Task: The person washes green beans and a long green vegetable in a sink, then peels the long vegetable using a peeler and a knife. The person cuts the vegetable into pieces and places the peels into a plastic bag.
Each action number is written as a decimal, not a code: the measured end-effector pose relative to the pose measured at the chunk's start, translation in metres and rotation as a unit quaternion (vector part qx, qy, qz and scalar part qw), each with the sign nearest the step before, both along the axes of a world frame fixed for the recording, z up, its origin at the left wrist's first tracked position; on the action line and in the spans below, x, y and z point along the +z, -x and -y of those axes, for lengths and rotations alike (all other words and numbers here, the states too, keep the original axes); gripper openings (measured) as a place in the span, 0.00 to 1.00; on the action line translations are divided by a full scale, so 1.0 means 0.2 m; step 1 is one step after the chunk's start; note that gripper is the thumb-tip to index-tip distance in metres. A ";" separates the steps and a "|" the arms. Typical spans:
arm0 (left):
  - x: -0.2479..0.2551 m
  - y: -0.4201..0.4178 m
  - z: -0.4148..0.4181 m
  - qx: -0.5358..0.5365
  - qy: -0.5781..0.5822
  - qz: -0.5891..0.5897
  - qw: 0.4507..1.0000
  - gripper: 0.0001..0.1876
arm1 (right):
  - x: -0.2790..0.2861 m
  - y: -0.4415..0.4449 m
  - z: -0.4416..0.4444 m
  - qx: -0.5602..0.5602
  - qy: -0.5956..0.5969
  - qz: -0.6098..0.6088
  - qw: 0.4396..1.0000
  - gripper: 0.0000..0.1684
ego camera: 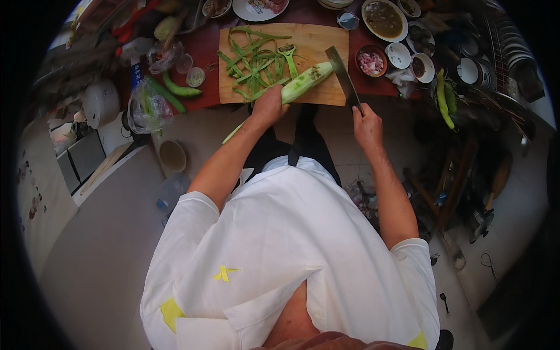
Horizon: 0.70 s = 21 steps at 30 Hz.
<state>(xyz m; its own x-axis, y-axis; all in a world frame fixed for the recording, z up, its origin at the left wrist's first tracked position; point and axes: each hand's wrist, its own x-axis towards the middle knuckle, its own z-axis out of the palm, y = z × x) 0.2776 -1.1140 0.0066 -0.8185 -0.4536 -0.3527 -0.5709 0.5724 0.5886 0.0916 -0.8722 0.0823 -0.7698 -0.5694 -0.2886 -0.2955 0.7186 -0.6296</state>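
My left hand (267,106) grips the near end of a peeled pale green gourd (306,82), which slants up to the right over the board's front edge. Dark patches mark its far part. In my right hand (367,124) is the handle of a cleaver (342,74); its blade stands at the gourd's far tip, and whether they touch I cannot tell. Beneath lies a wooden cutting board (332,41). Green peel strips (258,59) are heaped on its left half. A green-handled peeler (288,57) rests between the peels and the gourd.
Left of the board are long green gourds (181,89) and a plastic bag (151,107). To the right stand a bowl of diced meat (371,61), a bowl of brown sauce (422,68) and a soup bowl (385,19). Green peppers (444,98) lie farther right. A bucket (173,155) stands below.
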 end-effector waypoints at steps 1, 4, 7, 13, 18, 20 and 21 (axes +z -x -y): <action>-0.01 0.01 -0.01 0.004 0.003 0.003 1.000 0.24 | -0.01 0.03 0.01 0.006 0.003 0.004 1.000 0.14; 0.00 0.05 -0.04 0.016 -0.007 0.036 0.999 0.25 | -0.05 0.10 0.03 0.020 0.013 0.009 1.000 0.13; 0.03 0.07 -0.06 0.021 -0.013 0.056 0.998 0.26 | -0.09 0.12 0.05 0.027 0.018 0.007 0.999 0.12; -0.01 0.09 -0.09 0.033 -0.010 0.059 0.998 0.25 | -0.21 0.14 0.12 0.059 -0.049 0.031 0.997 0.13; -0.03 0.11 -0.11 0.048 -0.029 0.086 0.995 0.26 | -0.45 0.18 0.14 0.093 -0.107 0.045 0.989 0.13; -0.05 0.10 -0.11 0.060 -0.033 0.087 0.994 0.27 | -0.48 0.17 0.15 0.092 -0.123 0.047 0.987 0.14; -0.05 0.09 -0.11 0.061 -0.036 0.063 0.996 0.28 | -0.49 0.17 0.16 0.091 -0.124 0.052 0.987 0.14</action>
